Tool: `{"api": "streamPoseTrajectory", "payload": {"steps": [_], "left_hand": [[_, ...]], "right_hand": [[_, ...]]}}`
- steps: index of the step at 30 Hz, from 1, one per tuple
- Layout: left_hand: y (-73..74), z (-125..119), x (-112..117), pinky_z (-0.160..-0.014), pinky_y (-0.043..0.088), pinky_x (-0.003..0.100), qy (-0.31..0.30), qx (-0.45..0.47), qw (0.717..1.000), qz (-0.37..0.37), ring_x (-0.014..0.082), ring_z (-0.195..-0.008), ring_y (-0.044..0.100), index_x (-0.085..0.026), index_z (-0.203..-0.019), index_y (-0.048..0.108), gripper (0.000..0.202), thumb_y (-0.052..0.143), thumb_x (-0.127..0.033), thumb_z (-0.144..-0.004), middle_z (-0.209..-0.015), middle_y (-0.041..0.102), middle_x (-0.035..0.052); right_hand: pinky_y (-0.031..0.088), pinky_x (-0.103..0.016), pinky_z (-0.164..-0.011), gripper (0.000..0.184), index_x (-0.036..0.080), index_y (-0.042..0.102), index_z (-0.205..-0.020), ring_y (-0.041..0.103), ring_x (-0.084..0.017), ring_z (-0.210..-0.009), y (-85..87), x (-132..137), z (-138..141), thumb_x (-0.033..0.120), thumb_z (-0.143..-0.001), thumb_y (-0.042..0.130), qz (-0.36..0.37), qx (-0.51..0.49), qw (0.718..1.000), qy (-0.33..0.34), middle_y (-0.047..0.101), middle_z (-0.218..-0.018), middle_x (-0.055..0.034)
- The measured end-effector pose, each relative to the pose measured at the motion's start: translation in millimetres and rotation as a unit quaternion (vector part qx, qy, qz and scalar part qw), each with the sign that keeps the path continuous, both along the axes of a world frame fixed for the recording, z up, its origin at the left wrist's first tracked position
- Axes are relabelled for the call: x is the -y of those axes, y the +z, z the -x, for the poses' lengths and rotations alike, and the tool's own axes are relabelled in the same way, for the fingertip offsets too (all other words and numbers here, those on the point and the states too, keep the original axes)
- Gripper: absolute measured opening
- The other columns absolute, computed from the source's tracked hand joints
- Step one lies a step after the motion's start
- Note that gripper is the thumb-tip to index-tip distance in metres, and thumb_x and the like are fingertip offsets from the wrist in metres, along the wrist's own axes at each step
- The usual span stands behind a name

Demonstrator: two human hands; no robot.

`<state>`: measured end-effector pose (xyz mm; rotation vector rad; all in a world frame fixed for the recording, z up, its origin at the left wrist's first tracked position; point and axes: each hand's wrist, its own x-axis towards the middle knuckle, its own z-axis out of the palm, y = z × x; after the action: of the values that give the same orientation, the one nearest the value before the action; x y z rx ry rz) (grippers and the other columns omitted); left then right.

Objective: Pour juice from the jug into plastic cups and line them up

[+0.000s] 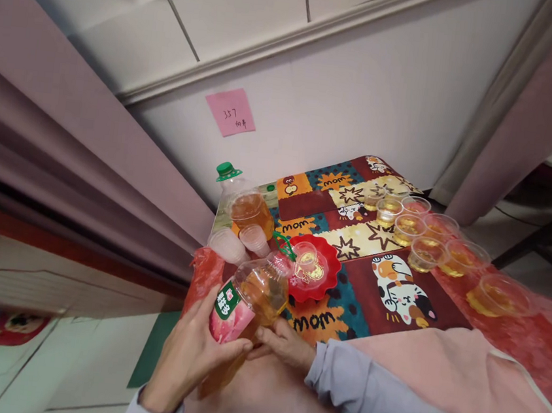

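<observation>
A clear plastic juice bottle [263,287] with a pink and green label is tilted, its neck toward a red scalloped plate [330,281]. My left hand [192,349] grips it around the label from the left. From the right, my right hand [286,344] holds its lower side, fingers partly hidden behind the bottle. On the plate stands a small clear cup [307,256] with a little pale liquid in it. A green loop at the bottle's neck hangs over the plate's edge. Amber juice fills part of the bottle.
Behind stands another juice bottle [250,210] with a green cap, near two stacks of clear cups [228,246]. Several cups of pale juice [429,252] line the table's right side. A pink cloth [441,372] covers the near edge. Purple curtains [90,141] hang at the left.
</observation>
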<state>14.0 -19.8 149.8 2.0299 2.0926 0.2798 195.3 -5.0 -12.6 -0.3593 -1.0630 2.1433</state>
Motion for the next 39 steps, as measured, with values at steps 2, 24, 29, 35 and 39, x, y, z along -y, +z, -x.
{"api": "streamPoseTrajectory", "payload": {"steps": [2,24,29,35,39], "left_hand": [[0.0,0,-1,-0.109,0.061,0.053,-0.001,0.000,1.000,-0.001,0.0412,-0.134,0.074,-0.015,-0.163,0.054,0.105,0.086,-0.056,-0.072,-0.156,0.070,0.0202],[13.4,-12,-8,-0.105,0.059,0.052,0.024,0.000,0.999,0.043,0.0412,-0.130,0.074,-0.018,-0.165,0.052,0.106,0.085,-0.054,-0.071,-0.151,0.072,0.0196],[16.5,-13,-9,-0.108,0.057,0.052,0.017,0.012,0.999,0.045,0.0413,-0.132,0.073,-0.019,-0.164,0.054,0.105,0.085,-0.054,-0.071,-0.153,0.072,0.0182],[18.3,-15,-10,-0.107,0.058,0.050,0.011,0.017,0.999,0.038,0.0404,-0.131,0.074,-0.022,-0.162,0.056,0.103,0.086,-0.056,-0.070,-0.151,0.073,0.0163],[18.4,-17,-11,-0.108,0.057,0.051,0.015,0.016,0.999,0.043,0.0417,-0.134,0.072,-0.021,-0.163,0.056,0.105,0.086,-0.058,-0.069,-0.154,0.071,0.0178]], "right_hand": [[0.061,-0.065,-0.109,0.086,0.020,0.070,-0.143,0.080,-0.037,-0.121,-2.6,0,1,0.087,-0.089,0.074,0.001,0.004,1.000,0.002,0.080,-0.130,-0.0162],[0.060,-0.067,-0.111,0.090,0.022,0.069,-0.145,0.081,-0.036,-0.116,-5.5,-1,3,0.091,-0.087,0.072,0.013,-0.004,1.000,-0.002,0.080,-0.130,-0.0163],[0.060,-0.066,-0.111,0.090,0.021,0.069,-0.144,0.082,-0.035,-0.113,-7.0,-1,4,0.090,-0.087,0.072,0.016,-0.009,1.000,0.000,0.081,-0.127,-0.0158],[0.060,-0.066,-0.110,0.092,0.021,0.069,-0.145,0.082,-0.035,-0.113,-9.4,-2,4,0.092,-0.087,0.070,0.014,-0.003,1.000,0.007,0.080,-0.126,-0.0168],[0.060,-0.064,-0.110,0.093,0.023,0.067,-0.148,0.081,-0.034,-0.115,-10.1,-2,4,0.092,-0.086,0.071,0.017,-0.002,1.000,0.003,0.079,-0.131,-0.0159]]}}
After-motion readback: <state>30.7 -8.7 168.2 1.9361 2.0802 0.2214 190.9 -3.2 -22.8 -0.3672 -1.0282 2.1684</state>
